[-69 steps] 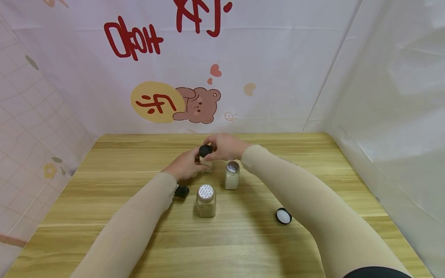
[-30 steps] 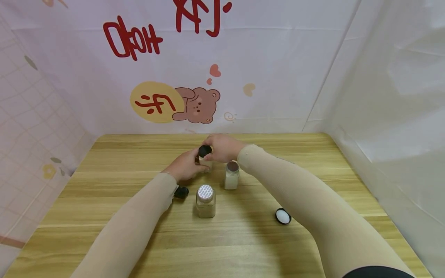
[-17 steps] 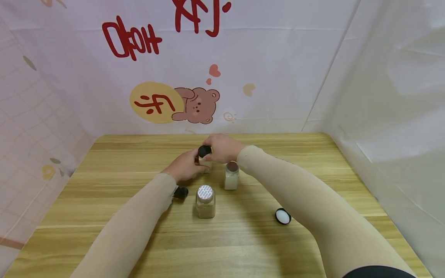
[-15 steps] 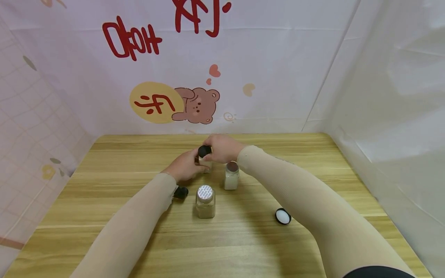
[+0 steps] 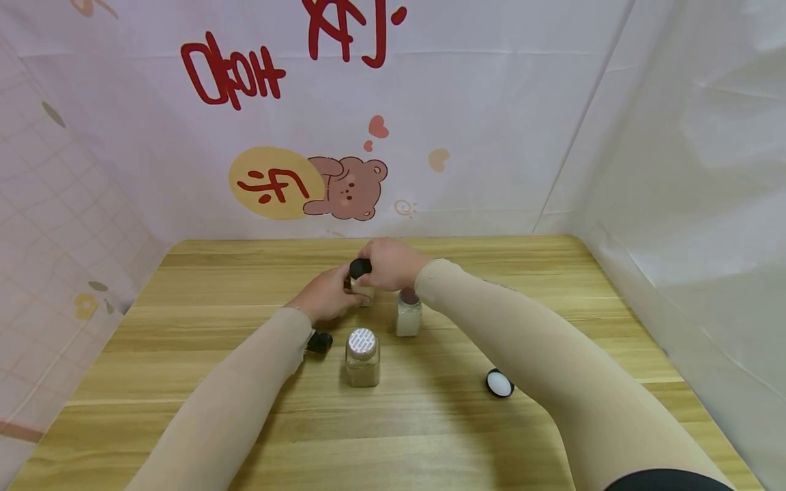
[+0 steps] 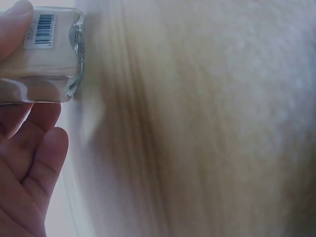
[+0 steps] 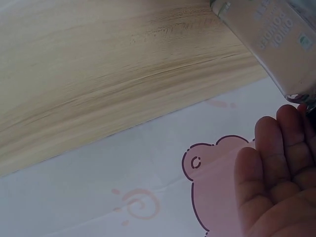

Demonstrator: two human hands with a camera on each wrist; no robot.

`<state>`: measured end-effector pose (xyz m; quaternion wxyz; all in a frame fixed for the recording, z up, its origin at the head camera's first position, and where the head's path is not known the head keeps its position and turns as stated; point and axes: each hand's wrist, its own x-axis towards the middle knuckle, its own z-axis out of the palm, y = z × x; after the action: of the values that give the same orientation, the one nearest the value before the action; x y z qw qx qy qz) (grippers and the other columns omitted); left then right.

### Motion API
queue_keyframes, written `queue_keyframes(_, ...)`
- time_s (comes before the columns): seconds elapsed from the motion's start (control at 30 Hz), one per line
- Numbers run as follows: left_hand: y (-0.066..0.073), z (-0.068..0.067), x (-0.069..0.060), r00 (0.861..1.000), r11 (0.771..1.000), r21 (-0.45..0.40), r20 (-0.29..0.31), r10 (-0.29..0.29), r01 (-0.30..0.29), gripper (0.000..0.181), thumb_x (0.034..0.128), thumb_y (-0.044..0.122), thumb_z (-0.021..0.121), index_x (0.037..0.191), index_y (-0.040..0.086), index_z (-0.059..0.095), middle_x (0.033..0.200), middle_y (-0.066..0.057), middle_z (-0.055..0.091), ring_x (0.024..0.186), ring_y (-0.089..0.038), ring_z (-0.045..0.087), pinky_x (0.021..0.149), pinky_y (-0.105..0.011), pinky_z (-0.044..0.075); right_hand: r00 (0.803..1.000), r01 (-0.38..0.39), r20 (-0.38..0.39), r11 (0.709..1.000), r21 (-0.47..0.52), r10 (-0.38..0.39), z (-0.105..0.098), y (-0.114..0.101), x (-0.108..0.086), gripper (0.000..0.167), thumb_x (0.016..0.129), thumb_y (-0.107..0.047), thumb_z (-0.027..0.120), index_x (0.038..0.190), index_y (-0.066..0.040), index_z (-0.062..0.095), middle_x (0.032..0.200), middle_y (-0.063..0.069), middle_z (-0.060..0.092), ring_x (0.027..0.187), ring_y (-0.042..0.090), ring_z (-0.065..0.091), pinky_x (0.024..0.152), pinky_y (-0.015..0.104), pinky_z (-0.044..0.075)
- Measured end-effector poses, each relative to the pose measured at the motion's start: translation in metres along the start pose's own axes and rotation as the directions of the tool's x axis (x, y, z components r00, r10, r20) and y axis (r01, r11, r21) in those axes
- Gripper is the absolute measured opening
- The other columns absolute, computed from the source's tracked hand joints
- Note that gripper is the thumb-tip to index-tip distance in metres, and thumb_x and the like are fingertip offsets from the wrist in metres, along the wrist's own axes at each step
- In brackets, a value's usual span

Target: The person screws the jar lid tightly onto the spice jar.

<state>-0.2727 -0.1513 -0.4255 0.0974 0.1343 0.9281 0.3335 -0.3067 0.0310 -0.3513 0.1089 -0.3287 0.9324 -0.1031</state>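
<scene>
My left hand (image 5: 325, 294) grips the body of a small clear spice jar (image 5: 365, 293) upright near the back of the table, thumb on one side and fingers on the other. The jar holds pale powder; its barcode label shows in the left wrist view. My right hand (image 5: 396, 264) pinches the black cap (image 5: 359, 267) on top of it. In the right wrist view, the jar (image 7: 271, 39) bears printed lettering that includes "powder", and the cap is mostly out of frame. Whether the cap is loose I cannot tell.
A second powder jar (image 5: 408, 320) stands just right of the held one. Nearer stands a larger jar (image 5: 363, 367) with a patterned seal on top. A black lid (image 5: 500, 383) with white lining lies at right. A black-capped item (image 5: 320, 341) is partly hidden by the left sleeve.
My right hand has turned and shifted slightly left on the cap, its wrist now nearer the second jar's top. My left hand keeps its grip; the other jars and the lid have not moved.
</scene>
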Motion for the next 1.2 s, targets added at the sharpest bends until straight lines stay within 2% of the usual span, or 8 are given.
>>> queue_keyframes(0.43,0.002,-0.001,0.000,1.000,1.000,0.003,0.000,0.005,-0.005,0.064,0.0920,0.038,0.083,0.147,0.022,0.054,0.118,-0.005,0.069,0.109,-0.027,0.064,0.103,-0.048,0.051,1.000,-0.022,-0.002,1.000,0.008,0.022,-0.004,-0.004,-0.004,0.038,0.097,-0.038,0.075,0.123,-0.011,0.073,0.119,0.004,0.070,0.104,0.020,0.062,0.092,0.034,0.052)
queue_keyframes(0.67,0.002,-0.002,-0.001,1.000,1.000,0.005,0.007,-0.001,0.001,0.066,0.0921,0.038,0.083,0.149,0.023,0.053,0.122,-0.005,0.069,0.112,-0.027,0.064,0.106,-0.048,0.050,0.999,-0.030,0.013,0.999,0.027,0.030,-0.006,-0.007,-0.008,0.042,0.098,-0.039,0.075,0.128,-0.010,0.072,0.125,0.005,0.069,0.106,0.020,0.062,0.093,0.033,0.053)
queue_keyframes(0.9,0.003,-0.001,-0.001,1.000,1.000,0.010,0.007,-0.006,0.006,0.066,0.0924,0.038,0.083,0.149,0.021,0.053,0.124,-0.006,0.069,0.114,-0.027,0.064,0.108,-0.050,0.050,1.000,-0.016,-0.001,0.999,0.038,0.016,-0.005,-0.003,-0.007,0.040,0.096,-0.038,0.077,0.125,-0.010,0.073,0.121,0.004,0.072,0.106,0.019,0.063,0.094,0.034,0.053)
queue_keyframes(1.03,0.003,-0.002,0.000,1.000,1.000,0.019,0.013,0.001,-0.001,0.067,0.0924,0.038,0.083,0.149,0.019,0.053,0.135,-0.007,0.067,0.124,-0.028,0.063,0.114,-0.052,0.047,1.000,0.006,0.011,0.998,0.064,-0.007,-0.007,0.000,-0.010,0.050,0.096,-0.037,0.078,0.135,-0.007,0.068,0.133,0.008,0.070,0.121,0.023,0.064,0.106,0.036,0.052)
queue_keyframes(1.13,0.003,-0.001,0.001,1.000,0.999,0.031,0.021,0.008,-0.009,0.068,0.0926,0.037,0.082,0.150,0.018,0.051,0.141,-0.008,0.065,0.130,-0.027,0.062,0.117,-0.052,0.045,0.999,0.010,0.035,0.991,0.131,-0.014,-0.010,0.004,-0.013,0.061,0.098,-0.040,0.076,0.147,-0.006,0.060,0.148,0.009,0.063,0.140,0.026,0.056,0.119,0.039,0.045)
queue_keyframes(1.2,0.004,-0.002,0.001,1.000,0.999,0.035,0.026,0.008,-0.009,0.069,0.0925,0.036,0.083,0.150,0.017,0.051,0.140,-0.009,0.066,0.128,-0.028,0.063,0.116,-0.052,0.046,0.999,0.002,0.042,0.983,0.184,-0.010,-0.013,0.008,-0.016,0.066,0.100,-0.043,0.073,0.153,-0.007,0.054,0.154,0.010,0.058,0.148,0.027,0.050,0.123,0.041,0.041)
